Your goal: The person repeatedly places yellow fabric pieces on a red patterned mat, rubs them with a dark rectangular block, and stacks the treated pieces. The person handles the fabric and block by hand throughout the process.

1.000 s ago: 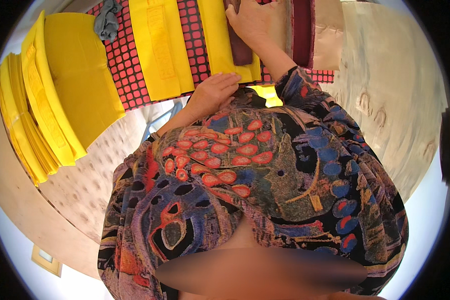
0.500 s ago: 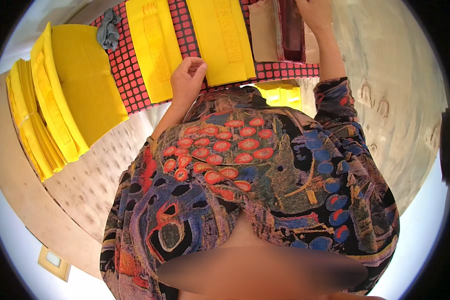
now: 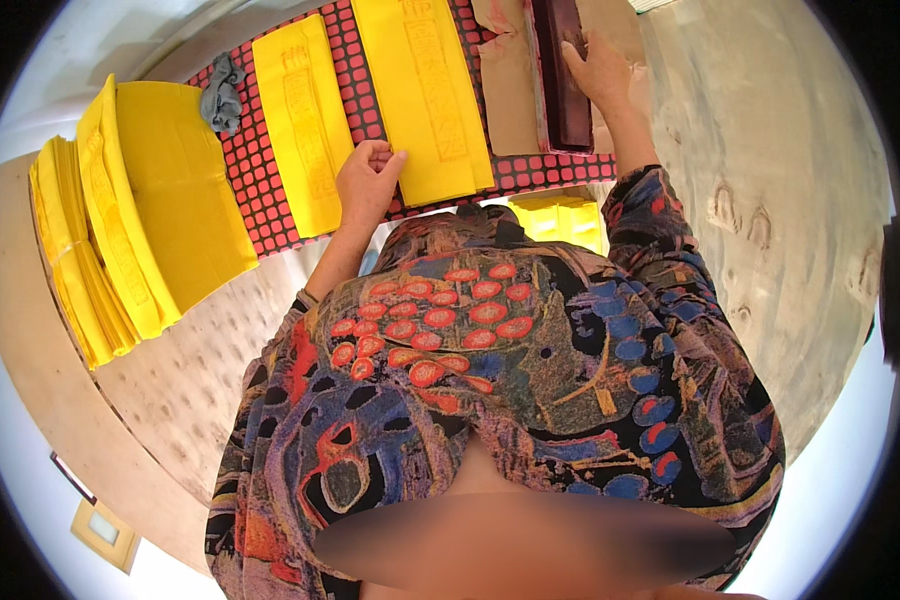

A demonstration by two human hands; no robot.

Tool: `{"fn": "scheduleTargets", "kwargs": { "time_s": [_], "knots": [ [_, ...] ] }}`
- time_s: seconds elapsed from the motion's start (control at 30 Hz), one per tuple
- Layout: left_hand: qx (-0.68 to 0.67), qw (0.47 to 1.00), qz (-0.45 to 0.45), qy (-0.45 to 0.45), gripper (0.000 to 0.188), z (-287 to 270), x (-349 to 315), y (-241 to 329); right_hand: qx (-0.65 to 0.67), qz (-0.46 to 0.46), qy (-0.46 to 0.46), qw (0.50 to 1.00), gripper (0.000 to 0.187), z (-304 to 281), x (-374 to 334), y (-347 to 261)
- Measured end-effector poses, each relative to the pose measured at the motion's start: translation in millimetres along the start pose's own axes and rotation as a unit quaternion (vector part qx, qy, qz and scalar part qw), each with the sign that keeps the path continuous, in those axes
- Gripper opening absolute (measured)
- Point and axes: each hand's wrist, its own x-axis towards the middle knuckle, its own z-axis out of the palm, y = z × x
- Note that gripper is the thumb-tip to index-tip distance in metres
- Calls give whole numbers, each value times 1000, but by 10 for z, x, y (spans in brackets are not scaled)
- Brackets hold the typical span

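My left hand is loosely closed, its fingers curled and thumb tip by the left edge of a yellow paper stack that carries faint orange printing. Nothing shows between those fingers. On its other side lies a narrower yellow printed stack. At the right, a long tray with a dark red, stained inside sits on brown cardboard. My right hand bends over the tray's right side, thumb above the dark interior. What its fingers grip is hidden.
A red-and-black patterned cloth lies under the stacks. Folded yellow sheets are piled at the left, near a crumpled grey rag. More yellow paper shows below the table edge. A pale wooden surface extends at right.
The table and papers sit lower in the picture. My right hand has come nearer along the tray and its thumb now shows over the inside. My left hand stays by the paper edge.
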Motion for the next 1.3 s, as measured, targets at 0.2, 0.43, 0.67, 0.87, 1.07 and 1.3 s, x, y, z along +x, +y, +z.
{"fn": "scheduleTargets", "kwargs": {
  "time_s": [0.2, 0.43, 0.67, 0.87, 1.07, 1.3],
  "knots": [
    [0, 1000, -13, 15, 29, -17, 5, -25, -31, 4, -12, 999, 44, 53, -27, -96],
    [-3, 1000, -19, 6, 30, -12, 46, -41, 158, -35, 88, 983, 27, -63, -411, -737],
    [-38, 999, -13, -3, 26, 24, 81, -55, 321, 30, -114, 940, 27, 16, -963, -1327],
    [-42, 999, 0, -2, 23, 29, 47, -30, 270, 41, -111, 955, 25, 44, -1048, -1392],
    [-85, 996, -15, -15, 22, 24, 77, -52, 285, 47, -112, 951, 27, 0, -1061, -1417],
    [-179, 972, -122, -94, 24, -34, 86, -71, 389, 77, -226, 890, 30, 145, -1071, -1292]
  ]
}}
